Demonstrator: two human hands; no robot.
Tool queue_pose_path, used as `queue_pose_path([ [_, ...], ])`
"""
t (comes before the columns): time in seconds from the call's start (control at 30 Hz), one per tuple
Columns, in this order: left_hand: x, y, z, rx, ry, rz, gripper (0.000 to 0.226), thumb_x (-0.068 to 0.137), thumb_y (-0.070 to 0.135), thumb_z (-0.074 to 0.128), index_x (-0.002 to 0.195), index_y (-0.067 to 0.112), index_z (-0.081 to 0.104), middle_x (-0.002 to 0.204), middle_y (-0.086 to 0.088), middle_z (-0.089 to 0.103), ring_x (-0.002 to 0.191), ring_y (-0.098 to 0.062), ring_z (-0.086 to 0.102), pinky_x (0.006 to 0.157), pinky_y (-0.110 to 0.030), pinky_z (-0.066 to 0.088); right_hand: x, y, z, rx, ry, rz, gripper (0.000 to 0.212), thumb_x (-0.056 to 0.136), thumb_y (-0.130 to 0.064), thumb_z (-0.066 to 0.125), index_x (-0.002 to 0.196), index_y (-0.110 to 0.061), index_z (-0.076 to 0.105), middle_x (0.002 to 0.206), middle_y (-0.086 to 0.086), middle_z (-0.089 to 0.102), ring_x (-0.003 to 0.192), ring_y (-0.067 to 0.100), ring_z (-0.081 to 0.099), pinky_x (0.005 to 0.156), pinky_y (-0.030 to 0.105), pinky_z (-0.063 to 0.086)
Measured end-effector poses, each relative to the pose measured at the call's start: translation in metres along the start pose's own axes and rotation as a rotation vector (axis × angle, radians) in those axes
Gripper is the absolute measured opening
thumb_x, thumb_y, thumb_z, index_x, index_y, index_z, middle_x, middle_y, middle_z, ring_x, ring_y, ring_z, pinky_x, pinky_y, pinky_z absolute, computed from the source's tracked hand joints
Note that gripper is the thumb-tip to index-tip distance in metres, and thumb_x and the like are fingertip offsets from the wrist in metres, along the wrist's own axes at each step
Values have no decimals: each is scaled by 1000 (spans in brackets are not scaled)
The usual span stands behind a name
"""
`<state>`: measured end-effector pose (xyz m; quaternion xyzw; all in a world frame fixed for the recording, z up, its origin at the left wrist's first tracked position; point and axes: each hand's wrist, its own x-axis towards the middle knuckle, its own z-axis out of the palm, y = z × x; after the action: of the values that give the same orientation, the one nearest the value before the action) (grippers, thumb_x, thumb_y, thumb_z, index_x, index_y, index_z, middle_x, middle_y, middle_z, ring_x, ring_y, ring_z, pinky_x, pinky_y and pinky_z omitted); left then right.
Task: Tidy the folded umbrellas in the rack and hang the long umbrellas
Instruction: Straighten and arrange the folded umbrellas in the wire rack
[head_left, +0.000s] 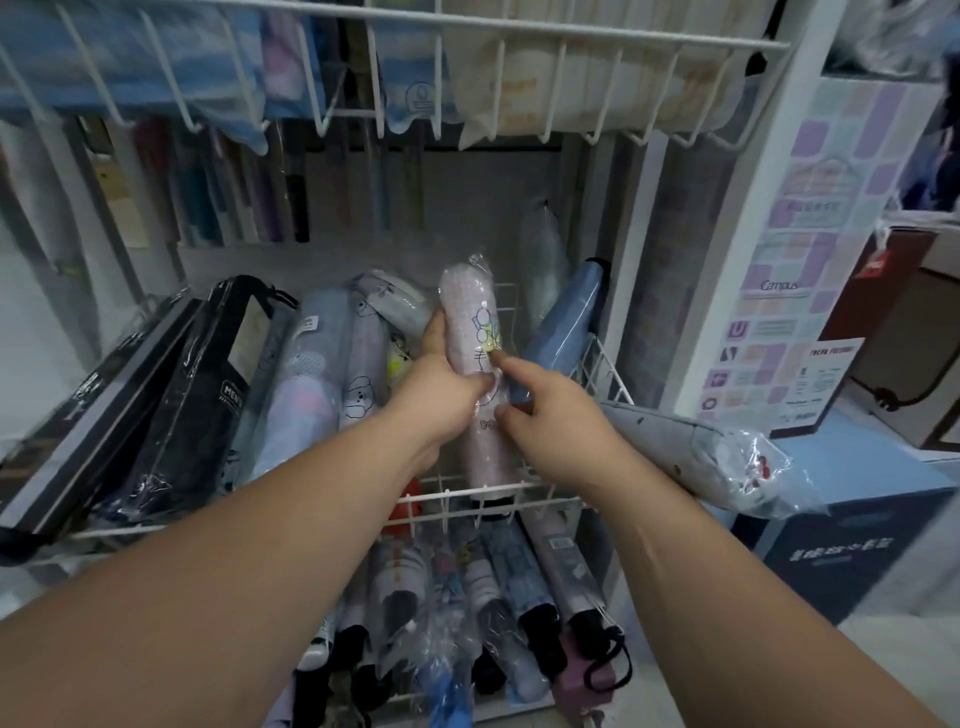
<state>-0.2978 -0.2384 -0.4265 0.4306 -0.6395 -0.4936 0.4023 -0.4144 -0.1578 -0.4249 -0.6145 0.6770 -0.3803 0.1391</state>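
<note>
the left hand (447, 387) grips a pale pink folded umbrella in clear plastic wrap with a cartoon print (467, 317), holding it nearly upright over the right part of the white wire rack basket (605, 366). the right hand (553, 423) lays its forefinger and thumb against the umbrella's right side; whether its other fingers grip cannot be told. just right of it leans a plain blue folded umbrella (566, 322). black boxed umbrellas (171, 395) fill the basket's left, and a grey wrapped umbrella (691, 452) sticks out over its right edge. long umbrellas (234, 192) hang behind.
</note>
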Motion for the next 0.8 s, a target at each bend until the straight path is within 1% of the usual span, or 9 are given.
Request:
queue_pose_path([
  [0.07,2,-2,0,9,8,12,104,65,26,73,145,65,19,122,5,71,109,-23,70,91,-48,59,1,1,2,81,40,25,56,94,-11,57,146,-30,49,125,3,69,87,14,59,88,24,46],
  [0.13,-1,4,-2,0,25,51,101,69,21,74,147,60,23,121,4,71,106,-23,71,89,-48,60,4,0,5,162,74,37,53,95,-11,56,144,-31,51,126,4,69,82,7,56,84,24,47],
  [0.23,0,15,-9,-19,51,88,94,87,6,71,155,47,22,126,3,67,105,-20,69,88,-42,61,10,-10,10,193,71,13,54,96,-12,56,146,-32,48,140,-7,59,119,7,57,106,27,45],
  [0.33,7,22,-23,4,127,117,92,90,1,66,159,41,19,134,1,62,106,-18,67,85,-33,60,20,-25,11,183,102,24,47,97,-17,56,142,-28,52,135,-5,62,120,13,60,101,24,44],
  [0.43,9,24,-40,23,132,89,92,92,1,65,159,40,17,130,9,58,103,-11,64,73,-21,54,32,-30,6,43,93,91,41,96,-19,57,137,-24,58,127,0,66,114,19,62,93,22,44],
  [0.53,7,24,-53,38,104,89,95,91,0,66,159,42,15,131,14,53,113,-14,62,89,-30,56,46,-33,-1,-169,33,94,38,93,-19,58,131,-23,62,122,5,68,109,25,64,93,29,51],
  [0.6,7,22,-56,61,97,79,95,91,0,66,159,42,15,136,14,53,118,-15,61,98,-35,54,64,-33,-3,-363,-62,92,44,92,-16,58,136,-22,58,129,7,63,113,27,61,94,29,51],
  [0.73,10,14,-52,145,87,63,95,88,4,68,149,59,20,162,4,35,131,-18,56,102,-31,52,98,-36,-8,-587,-258,158,48,92,-15,60,138,-24,52,128,8,63,111,30,63,81,27,49],
  [0.8,8,14,-48,202,77,41,94,88,7,67,147,63,19,164,1,31,126,-21,59,100,-32,53,102,-34,-7,-607,-296,130,44,93,-15,59,136,-23,53,127,8,64,111,31,63,87,32,53],
])
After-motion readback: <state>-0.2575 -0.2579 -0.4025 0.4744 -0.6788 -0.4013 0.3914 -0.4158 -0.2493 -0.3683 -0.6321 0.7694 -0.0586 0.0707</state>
